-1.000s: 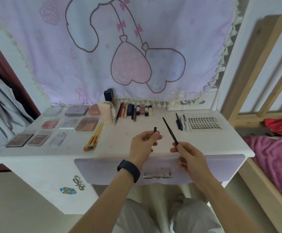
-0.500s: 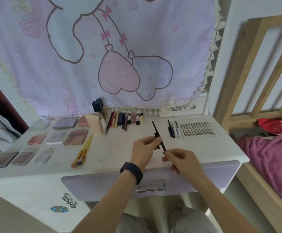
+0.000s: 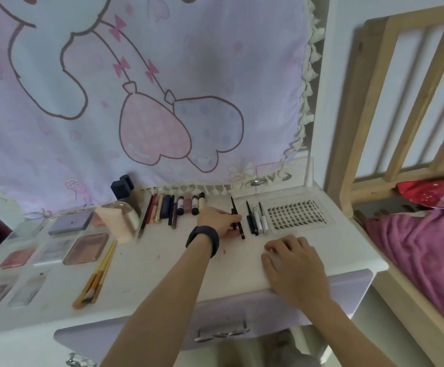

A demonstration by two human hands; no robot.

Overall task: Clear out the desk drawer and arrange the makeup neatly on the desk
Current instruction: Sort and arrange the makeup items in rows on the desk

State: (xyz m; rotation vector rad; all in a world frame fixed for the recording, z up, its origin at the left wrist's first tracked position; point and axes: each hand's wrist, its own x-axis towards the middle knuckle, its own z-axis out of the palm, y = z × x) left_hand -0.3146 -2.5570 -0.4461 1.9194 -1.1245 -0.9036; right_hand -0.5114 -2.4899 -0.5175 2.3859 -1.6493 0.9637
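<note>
One liner (image 3: 233,206), pinched by the left hand (image 3: 215,221), lies front-to-back just left of the pens (image 3: 258,221); the right hand (image 3: 292,260) rests flat, empty.

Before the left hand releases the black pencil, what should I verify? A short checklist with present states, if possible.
1. Left hand grips black pencil: ok.
2. Pencil lies flat on desk: cannot tell.
3. Gap to the liner group on its right: ok.
4. Pencil roughly parallel to that group: ok.
5. Right hand rests on the desk, away from the spot: ok.
6. Drawer emptied: cannot tell.
</note>
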